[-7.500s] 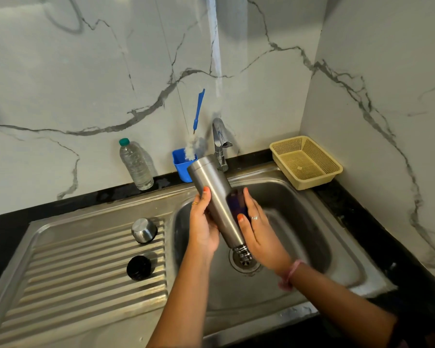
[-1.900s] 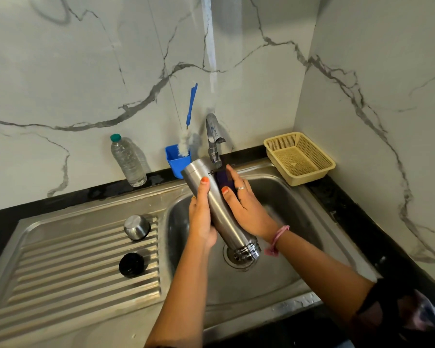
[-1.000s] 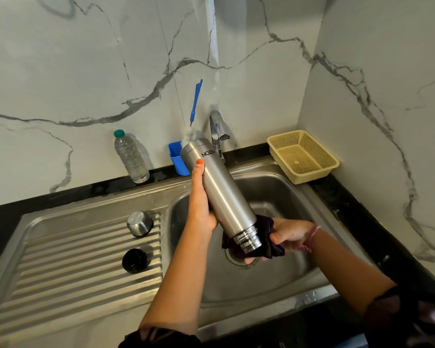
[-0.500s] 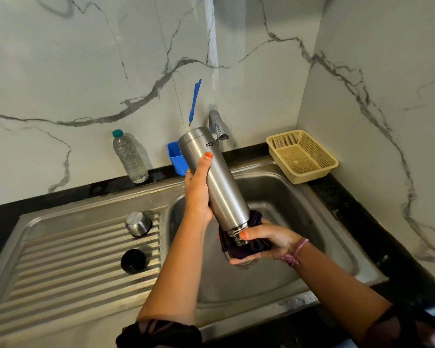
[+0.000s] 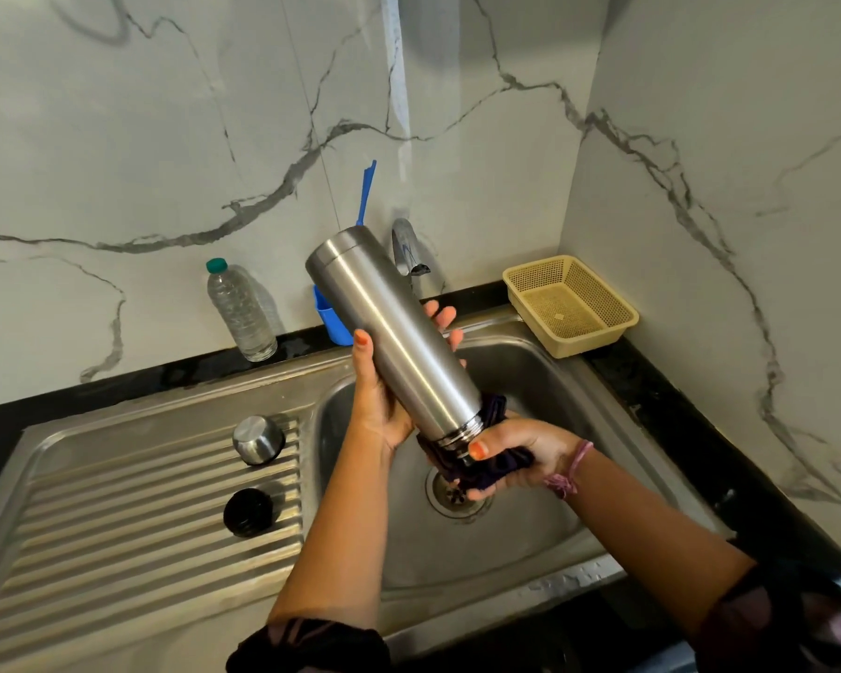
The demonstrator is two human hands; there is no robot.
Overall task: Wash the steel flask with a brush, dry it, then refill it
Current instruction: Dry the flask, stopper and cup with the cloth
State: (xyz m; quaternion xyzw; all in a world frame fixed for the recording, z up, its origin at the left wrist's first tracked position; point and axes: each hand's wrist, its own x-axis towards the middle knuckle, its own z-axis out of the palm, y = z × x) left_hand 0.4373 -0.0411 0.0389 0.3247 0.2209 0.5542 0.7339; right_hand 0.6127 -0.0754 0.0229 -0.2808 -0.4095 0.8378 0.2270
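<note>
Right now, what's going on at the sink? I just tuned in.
A person holds the steel flask tilted, mouth down, over the sink. The left hand grips its body while the right hand wraps a dark cloth round its threaded mouth. The steel cap and black lid lie on the drainboard.

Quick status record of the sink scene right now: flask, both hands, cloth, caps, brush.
flask: steel flask tilted, mouth down over the sink
left hand: left hand grips the flask body
right hand: right hand holds dark cloth around the mouth
caps: steel cap and black lid on the drainboard
brush: blue brush in its holder, behind the flask
</note>
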